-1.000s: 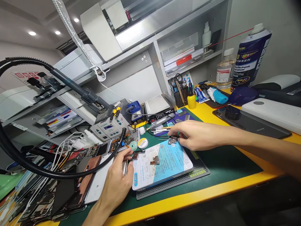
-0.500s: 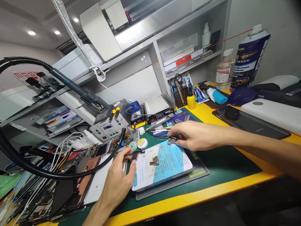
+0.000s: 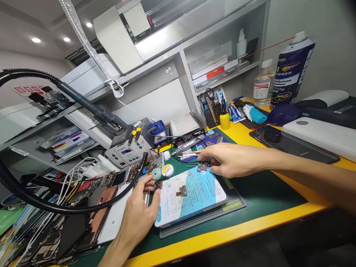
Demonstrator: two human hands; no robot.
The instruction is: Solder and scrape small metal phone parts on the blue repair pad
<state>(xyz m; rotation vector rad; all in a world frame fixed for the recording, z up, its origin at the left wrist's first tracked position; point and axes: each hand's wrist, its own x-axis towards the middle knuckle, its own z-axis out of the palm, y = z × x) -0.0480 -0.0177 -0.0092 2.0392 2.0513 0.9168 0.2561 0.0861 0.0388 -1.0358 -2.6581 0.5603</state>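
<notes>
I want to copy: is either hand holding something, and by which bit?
Can't tell if gripped: the left hand is at a small dark part, the right hand at a metal part.

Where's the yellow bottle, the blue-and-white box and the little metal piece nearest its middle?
Yellow bottle (image 3: 224,121), head view: its round body.
Blue-and-white box (image 3: 204,191), head view: bare blue top.
Little metal piece (image 3: 184,190), head view: its silvery face.
</notes>
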